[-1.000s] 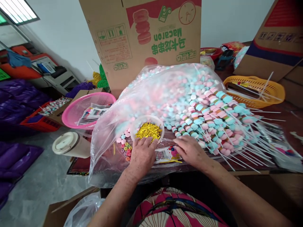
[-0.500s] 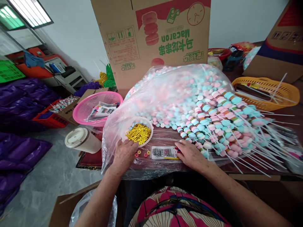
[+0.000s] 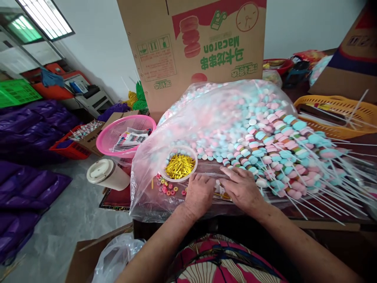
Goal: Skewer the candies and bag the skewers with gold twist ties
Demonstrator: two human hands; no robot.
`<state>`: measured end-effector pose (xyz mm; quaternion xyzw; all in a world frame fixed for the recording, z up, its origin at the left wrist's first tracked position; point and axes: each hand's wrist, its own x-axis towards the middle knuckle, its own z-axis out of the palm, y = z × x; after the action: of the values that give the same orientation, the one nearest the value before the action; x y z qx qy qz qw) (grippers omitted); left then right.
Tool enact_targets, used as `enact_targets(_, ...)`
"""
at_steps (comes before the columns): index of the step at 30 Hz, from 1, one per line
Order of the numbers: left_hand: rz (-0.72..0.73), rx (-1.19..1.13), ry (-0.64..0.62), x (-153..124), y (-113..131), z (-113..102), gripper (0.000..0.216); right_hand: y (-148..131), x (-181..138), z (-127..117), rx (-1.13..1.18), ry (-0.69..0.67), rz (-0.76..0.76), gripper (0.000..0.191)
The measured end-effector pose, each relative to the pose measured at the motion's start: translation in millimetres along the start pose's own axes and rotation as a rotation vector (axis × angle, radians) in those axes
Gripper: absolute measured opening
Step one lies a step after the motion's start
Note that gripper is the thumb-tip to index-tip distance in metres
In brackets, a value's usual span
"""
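Both my hands meet at the table's front edge over a small printed packet [image 3: 220, 194], mostly hidden beneath them. My left hand [image 3: 199, 194] is curled knuckles-up, fingertips down at the packet's left end; what they pinch is hidden. My right hand [image 3: 243, 188] lies over the packet's right end, fingers together and thumb tucked under. Just left of my hands stands a clear bowl of gold twist ties [image 3: 179, 167], with small coloured ring candies [image 3: 166, 189] scattered in front of it. Candy skewers [image 3: 279, 157] lie piled to the right.
A big clear bag of pink and blue candies [image 3: 218, 114] fills the table's middle, in front of a cardboard box [image 3: 200, 47]. An orange basket [image 3: 332, 110] sits at the right. A pink basket [image 3: 126, 131], white lidded cup [image 3: 106, 175] and purple bags [image 3: 26, 184] are at the left.
My left hand has moved right from beside the bowl to the packet, next to my right hand. The packet is now covered, and more ring candies show.
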<state>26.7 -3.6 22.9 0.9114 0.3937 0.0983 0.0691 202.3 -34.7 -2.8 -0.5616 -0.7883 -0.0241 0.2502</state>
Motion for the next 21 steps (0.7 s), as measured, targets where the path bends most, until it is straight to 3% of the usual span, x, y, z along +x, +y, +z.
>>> enact_targets(2, -0.060, -0.133, -0.025, 4, -2, 0, 0.018, 0, 1, -4, 0.173, 0.090, -0.002, 0.022)
enact_targets(6, -0.057, -0.341, -0.186, 6, -7, -18, 0.015, -5, 6, -13, 0.475, 0.029, 0.019, 0.021)
enact_targets(10, -0.110, -0.347, -0.026, 2, 2, -29, 0.035, -13, 11, -26, 0.501, -0.017, 0.076, 0.020)
enact_targets(11, -0.145, -0.420, 0.005, 1, 5, -28, 0.031, -15, 11, -29, 0.521, -0.035, 0.088, 0.021)
enact_targets(13, -0.221, -0.655, -0.017, -1, 9, -21, 0.014, -16, 10, -34, 0.552, -0.072, 0.141, 0.027)
enact_targets(16, -0.245, -0.932, -0.091, -2, 9, -14, 0.018, -15, 6, -43, 0.569, -0.088, 0.174, 0.028)
enact_targets(21, -0.102, -0.861, -0.100, 2, 1, -16, 0.030, -20, 2, -49, 0.601, -0.059, 0.119, 0.015)
